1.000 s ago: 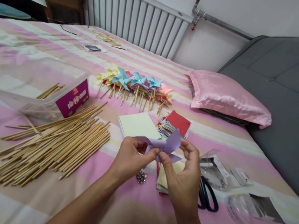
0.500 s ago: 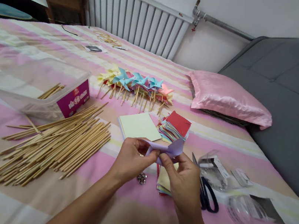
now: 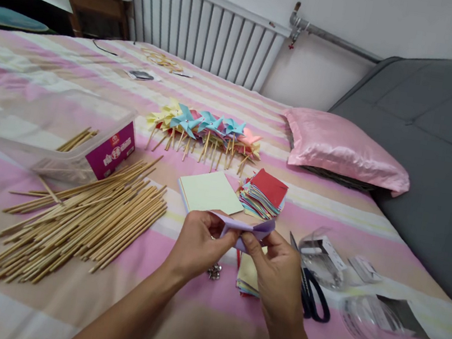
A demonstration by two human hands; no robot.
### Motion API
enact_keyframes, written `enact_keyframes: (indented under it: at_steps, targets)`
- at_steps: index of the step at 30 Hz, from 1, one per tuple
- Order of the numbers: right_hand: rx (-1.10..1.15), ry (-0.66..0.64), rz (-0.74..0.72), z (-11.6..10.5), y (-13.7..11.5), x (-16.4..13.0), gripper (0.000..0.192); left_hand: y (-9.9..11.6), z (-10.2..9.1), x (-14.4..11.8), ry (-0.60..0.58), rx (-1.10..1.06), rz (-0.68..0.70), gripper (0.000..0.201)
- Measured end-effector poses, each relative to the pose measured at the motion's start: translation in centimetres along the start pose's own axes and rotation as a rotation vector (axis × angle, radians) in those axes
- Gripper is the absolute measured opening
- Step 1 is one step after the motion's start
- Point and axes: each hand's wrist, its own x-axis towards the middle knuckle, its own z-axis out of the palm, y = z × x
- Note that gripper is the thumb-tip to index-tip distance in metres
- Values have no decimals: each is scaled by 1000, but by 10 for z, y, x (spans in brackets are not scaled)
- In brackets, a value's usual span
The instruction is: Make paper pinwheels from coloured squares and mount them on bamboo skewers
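Note:
Between my two hands is a sheet of purple paper (image 3: 238,228), its sides bent up toward the middle. My left hand (image 3: 200,245) pinches its left part, thumb on the near side. My right hand (image 3: 279,271) grips the right part, with its thumb close to the left one. Below the paper, a small heap of silvery metal pins (image 3: 214,271) lies on the bedspread, partly hidden by my left hand. A stack of small coloured paper squares (image 3: 248,275), yellow on top, sits partly behind my right hand. Dark-handled scissors (image 3: 311,295) lie just right of that hand.
Wooden sticks (image 3: 90,228) spread at left beside a clear plastic box (image 3: 41,153). Finished paper pinwheels (image 3: 207,124) lie farther back. A pale paper stack (image 3: 210,190) and a red-topped stack (image 3: 267,190) stand ahead. Clear packaging (image 3: 373,322) and a pink pillow (image 3: 343,147) are at right.
The raised right flap of the purple paper has folded lower, toward the middle. Both hands stay in almost the same place, still holding the paper.

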Motion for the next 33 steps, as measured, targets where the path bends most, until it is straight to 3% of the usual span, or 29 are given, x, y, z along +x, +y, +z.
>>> enact_keyframes:
  at_steps: [10,20,29,33]
  targets:
    - [24,0,45,-2,2,1,25,4,3,-2,4,-18,-53,9]
    - [-81,0,-54,-2,0,2,25,6,6,1,-7,-160,-150,4]
    - [118,-163,63,-9,-7,7,29,7,1,3,-26,-237,-255,14]
    - [-11,-173,41,-16,-5,10,29,6,-2,6,-21,-181,-235,19]
